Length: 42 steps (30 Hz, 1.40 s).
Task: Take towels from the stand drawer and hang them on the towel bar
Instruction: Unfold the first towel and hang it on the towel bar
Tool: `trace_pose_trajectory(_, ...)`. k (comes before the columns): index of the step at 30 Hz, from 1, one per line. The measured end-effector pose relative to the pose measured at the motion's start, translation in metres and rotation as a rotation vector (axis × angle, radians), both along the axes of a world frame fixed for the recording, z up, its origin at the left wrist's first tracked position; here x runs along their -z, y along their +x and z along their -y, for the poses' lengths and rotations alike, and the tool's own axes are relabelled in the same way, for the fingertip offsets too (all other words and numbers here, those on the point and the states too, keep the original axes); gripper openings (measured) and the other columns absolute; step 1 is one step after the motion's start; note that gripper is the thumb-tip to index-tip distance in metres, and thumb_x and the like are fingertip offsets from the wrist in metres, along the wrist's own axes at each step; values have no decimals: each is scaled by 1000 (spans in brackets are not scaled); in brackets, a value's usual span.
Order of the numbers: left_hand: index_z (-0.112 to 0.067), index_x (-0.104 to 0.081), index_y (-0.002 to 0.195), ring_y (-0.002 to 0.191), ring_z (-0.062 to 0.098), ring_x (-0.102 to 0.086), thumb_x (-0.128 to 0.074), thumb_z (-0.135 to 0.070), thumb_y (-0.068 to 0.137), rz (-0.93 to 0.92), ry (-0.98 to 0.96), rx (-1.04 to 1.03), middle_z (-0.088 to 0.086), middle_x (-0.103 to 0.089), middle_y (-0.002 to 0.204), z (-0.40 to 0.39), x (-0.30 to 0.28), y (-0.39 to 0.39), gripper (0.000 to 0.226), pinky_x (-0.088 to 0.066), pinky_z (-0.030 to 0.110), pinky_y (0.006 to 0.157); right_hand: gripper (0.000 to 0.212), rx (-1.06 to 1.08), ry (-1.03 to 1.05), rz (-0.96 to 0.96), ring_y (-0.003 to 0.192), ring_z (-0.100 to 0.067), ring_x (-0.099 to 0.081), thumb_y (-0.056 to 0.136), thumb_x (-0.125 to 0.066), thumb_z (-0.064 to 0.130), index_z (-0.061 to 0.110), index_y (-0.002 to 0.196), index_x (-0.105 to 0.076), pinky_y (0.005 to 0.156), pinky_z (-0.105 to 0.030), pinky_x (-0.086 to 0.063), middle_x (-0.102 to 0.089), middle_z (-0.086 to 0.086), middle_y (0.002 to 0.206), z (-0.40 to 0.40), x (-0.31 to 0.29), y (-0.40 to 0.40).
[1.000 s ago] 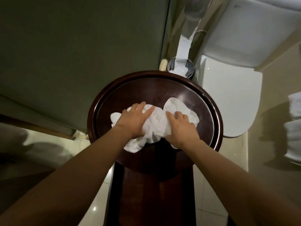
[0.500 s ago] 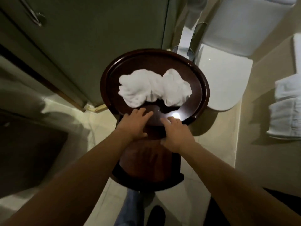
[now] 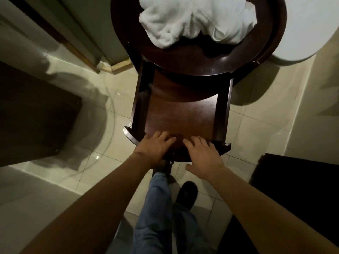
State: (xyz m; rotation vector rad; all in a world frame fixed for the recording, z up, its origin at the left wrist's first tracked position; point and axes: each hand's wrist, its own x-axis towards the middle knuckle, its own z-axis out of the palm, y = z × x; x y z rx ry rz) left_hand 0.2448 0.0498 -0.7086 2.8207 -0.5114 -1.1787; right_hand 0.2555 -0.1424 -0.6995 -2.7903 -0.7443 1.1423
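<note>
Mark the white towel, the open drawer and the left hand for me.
white towel (image 3: 194, 21): head view, middle of the crumpled heap.
open drawer (image 3: 181, 116): head view, bare wooden floor inside.
left hand (image 3: 155, 146): head view, back of the hand.

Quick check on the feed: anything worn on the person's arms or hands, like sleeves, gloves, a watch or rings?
Nothing visible. The left hand and right hand are bare, with no gloves, rings or watch showing, and both forearms are uncovered down to the frame's bottom edge, so no sleeves appear. The light is dim.
</note>
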Motion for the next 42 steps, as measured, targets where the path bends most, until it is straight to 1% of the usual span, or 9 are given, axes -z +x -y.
trace_pose_trajectory(8, -24, -4, 158, 149, 29, -20, -73, -43, 83, 151, 0, 111, 7, -17, 163, -12, 16, 20, 104, -26, 49, 119, 101, 19, -4, 143, 153, -33, -12, 81, -74, 45, 21, 157, -13, 121, -55, -20, -17, -13, 164, -6, 5, 24)
trace_pose_trajectory(13, -21, 17, 157, 154, 36, 10, -64, -51, 88, 328, 40, 176, 17, 13, 167, -19, 10, 68, 111, -5, 54, 124, 109, 30, 16, 331, 154, -38, -8, 75, -81, 41, 19, 160, -16, 121, -58, -17, -11, -18, 167, -6, 4, 64)
trace_pose_trajectory(16, -19, 22, 156, 152, 37, 17, -65, -49, 88, 473, 66, 189, 19, 21, 165, -19, 11, 105, 114, -2, 57, 123, 109, 27, 39, 431, 154, -39, -3, 76, -81, 39, 19, 160, -14, 121, -60, -15, -7, -20, 167, -6, 8, 101)
trace_pose_trajectory(19, -18, 17, 157, 154, 36, 10, -65, -41, 88, 545, 79, 212, 18, 13, 167, -19, 13, 143, 110, -5, 57, 123, 110, 6, -7, 475, 154, -38, 2, 80, -77, 41, 21, 161, -5, 123, -57, -8, 0, -19, 167, -8, 9, 142)
trace_pose_trajectory(22, -19, 13, 159, 154, 34, -6, -63, -37, 90, 563, 103, 194, 16, 3, 168, -20, 13, 177, 104, -18, 54, 121, 103, -2, -58, 491, 153, -38, -10, 83, -74, 41, 23, 160, -8, 121, -57, -15, -9, -19, 167, -11, 13, 179)
trace_pose_trajectory(26, -16, -1, 158, 140, 32, -32, -63, -26, 87, 591, 171, 205, 14, -17, 164, -14, 12, 209, 95, -40, 49, 98, 88, 50, -68, 551, 140, -39, -34, 81, -76, 22, 24, 155, -28, 107, -58, -37, -35, -18, 153, -17, 22, 204)
trace_pose_trajectory(30, -17, -16, 152, 126, 31, -43, -70, -20, 78, 628, 168, 231, 12, -33, 155, -16, 16, 221, 92, -44, 46, 82, 82, 71, -36, 611, 135, -40, -38, 81, -74, 16, 23, 152, -34, 101, -59, -38, -39, -19, 149, -20, 28, 205)
trace_pose_trajectory(38, -17, -29, 151, 125, 32, -46, -64, -38, 86, 574, 36, 203, 13, -38, 153, -17, -15, 230, 77, -43, 46, 87, 79, 91, -29, 465, 128, -37, -47, 79, -71, 19, 23, 150, -36, 95, -53, -46, -45, -16, 145, -29, -9, 212)
trace_pose_trajectory(42, -17, -31, 145, 124, 32, -46, -62, -43, 88, 607, 1, 145, 12, -38, 150, -32, -68, 266, 70, -45, 49, 90, 75, 77, 7, 496, 135, -32, -43, 84, -67, 28, 22, 151, -33, 108, -50, -39, -44, -13, 148, -37, -60, 241)
